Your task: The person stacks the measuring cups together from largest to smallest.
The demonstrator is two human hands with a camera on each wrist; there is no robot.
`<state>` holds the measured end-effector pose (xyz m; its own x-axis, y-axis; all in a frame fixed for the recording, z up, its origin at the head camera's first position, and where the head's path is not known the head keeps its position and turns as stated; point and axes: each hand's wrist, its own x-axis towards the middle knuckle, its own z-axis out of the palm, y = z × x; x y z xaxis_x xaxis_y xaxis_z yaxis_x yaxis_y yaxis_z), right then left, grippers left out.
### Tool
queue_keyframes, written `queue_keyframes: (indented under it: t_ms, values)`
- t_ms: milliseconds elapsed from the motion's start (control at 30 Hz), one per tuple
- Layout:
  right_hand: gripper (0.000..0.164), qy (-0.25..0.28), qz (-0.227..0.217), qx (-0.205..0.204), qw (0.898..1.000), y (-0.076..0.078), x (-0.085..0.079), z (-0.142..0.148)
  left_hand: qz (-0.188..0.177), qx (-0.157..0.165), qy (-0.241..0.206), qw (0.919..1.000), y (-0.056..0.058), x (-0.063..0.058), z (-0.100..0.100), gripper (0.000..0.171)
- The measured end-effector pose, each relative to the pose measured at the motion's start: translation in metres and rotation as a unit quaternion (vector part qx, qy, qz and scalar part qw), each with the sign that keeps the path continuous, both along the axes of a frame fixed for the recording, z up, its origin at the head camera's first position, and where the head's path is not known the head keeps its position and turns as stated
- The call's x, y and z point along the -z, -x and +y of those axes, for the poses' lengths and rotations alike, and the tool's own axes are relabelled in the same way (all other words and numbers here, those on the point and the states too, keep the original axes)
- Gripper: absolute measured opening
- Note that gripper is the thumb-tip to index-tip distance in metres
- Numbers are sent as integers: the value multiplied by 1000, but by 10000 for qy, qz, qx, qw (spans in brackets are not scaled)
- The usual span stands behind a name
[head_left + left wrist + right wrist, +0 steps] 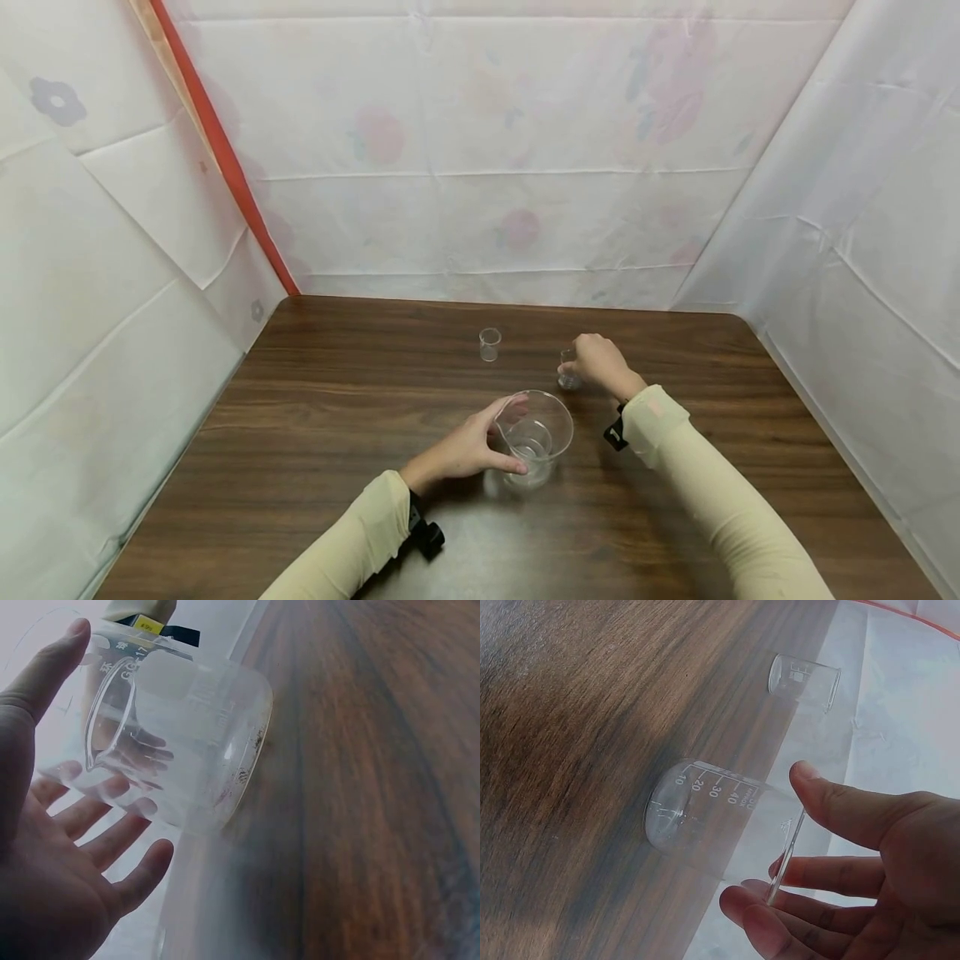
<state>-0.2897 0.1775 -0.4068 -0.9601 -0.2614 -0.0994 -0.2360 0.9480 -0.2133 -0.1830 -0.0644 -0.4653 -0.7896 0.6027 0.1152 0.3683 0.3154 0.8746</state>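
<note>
My left hand (472, 442) holds a large clear glass beaker (562, 442) standing on the table, its thumb on the near side and fingers round the far side. A smaller beaker (112, 720) with a pouring lip shows nested inside the large one. Over to the right, my right hand (600, 362) reaches down to a small glass beaker (568, 382). In the right wrist view, thumb and fingers (840, 874) grip this beaker at its rim; white marks from 10 upward run along its wall. Another small beaker (490, 343) stands apart, farther back and to the left.
The dark wood-grain table (337, 367) reaches back to a pale printed sheet (465, 225). White sheets also hang at the left and right sides. A red strip (225, 158) runs down the back left corner. Each wrist wears a black camera (427, 537).
</note>
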Motion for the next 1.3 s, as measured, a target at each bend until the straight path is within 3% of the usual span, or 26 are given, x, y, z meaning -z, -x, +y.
queue_keyframes:
  t_ms: [667,1000,1300]
  values:
    - [52,24,-41,80,10000,-1,2,0,-10,-37,-20,10000,2,0,-2,91]
    - [53,305,-309,229,9988,-3,1,5,-34,-34,-22,10000,2,1,0,91]
    - [52,510,-283,157,9982,-3,2,9,10,-6,-53,10000,3,1,-1,91]
